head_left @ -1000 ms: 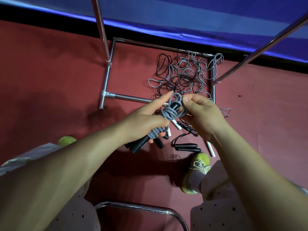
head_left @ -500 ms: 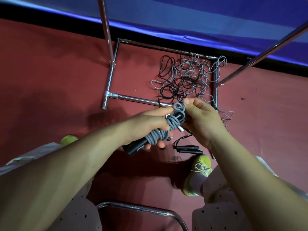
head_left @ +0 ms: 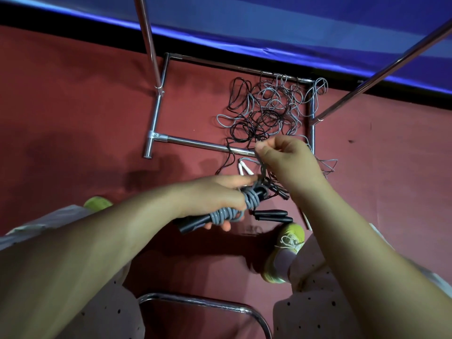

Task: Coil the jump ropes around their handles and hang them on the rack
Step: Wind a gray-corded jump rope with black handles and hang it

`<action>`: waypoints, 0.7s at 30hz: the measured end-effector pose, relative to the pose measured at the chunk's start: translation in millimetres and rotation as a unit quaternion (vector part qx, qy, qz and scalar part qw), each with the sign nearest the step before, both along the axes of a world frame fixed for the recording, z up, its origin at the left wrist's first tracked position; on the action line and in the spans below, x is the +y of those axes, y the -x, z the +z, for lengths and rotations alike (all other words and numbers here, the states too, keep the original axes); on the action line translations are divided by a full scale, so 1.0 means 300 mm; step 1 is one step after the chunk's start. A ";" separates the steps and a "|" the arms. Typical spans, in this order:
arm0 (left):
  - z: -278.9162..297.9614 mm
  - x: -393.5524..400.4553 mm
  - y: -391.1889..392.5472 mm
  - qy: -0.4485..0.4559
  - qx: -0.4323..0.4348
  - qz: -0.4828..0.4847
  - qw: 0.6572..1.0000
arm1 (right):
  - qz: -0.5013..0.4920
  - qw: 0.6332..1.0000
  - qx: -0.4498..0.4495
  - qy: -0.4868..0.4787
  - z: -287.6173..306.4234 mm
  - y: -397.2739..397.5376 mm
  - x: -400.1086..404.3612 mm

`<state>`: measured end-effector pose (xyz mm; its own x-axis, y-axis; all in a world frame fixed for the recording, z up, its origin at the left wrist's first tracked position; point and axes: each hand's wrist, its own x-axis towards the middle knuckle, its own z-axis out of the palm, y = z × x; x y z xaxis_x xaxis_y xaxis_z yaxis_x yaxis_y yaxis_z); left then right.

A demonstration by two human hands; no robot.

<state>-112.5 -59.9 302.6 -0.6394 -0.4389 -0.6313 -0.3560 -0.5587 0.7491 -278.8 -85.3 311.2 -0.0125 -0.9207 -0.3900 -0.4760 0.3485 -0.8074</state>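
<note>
Overhead, left hand (head_left: 215, 194) grips coiled handles (head_left: 227, 211); right hand (head_left: 286, 160) pinches the loose rope end (head_left: 263, 171). Best pulled snug so coils hold.

Left hand (head_left: 215, 195) gripping coiled jump rope (head_left: 234, 209), right hand (head_left: 286, 162) seemingly pinching its cord

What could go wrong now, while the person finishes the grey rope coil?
1. The right hand pinches a thin rope end; if it slips, the grey coil held by the left hand may loosen.
2. The tangled ropes lie just beyond on the floor and might snag the pulled cord.
</note>
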 end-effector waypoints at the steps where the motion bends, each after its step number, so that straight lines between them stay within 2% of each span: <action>1: 0.006 0.009 0.010 0.002 0.007 -0.004 1.000 | -0.019 1.000 -0.017 0.006 0.008 0.002 -0.007; 5: 0.015 0.005 0.027 0.007 0.030 0.088 0.996 | -0.051 0.987 -0.151 0.007 0.059 0.015 -0.016; 9: 0.071 0.015 0.029 0.013 0.056 0.157 0.986 | -0.012 0.976 -0.214 -0.022 0.108 0.043 0.024; 12: 0.132 0.043 0.032 0.020 0.072 0.182 0.981 | -0.005 0.972 -0.235 -0.025 0.150 0.071 0.075; 21: 0.449 0.080 0.105 0.032 0.155 0.196 0.968 | -0.083 0.960 -0.245 0.107 0.457 0.076 0.117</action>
<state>-143.9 -36.0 437.4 -0.5708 -0.7178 -0.3987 0.1211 -0.5539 0.8237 -301.7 -50.3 448.4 -0.0290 -0.9815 -0.1890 0.0260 0.1883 -0.9818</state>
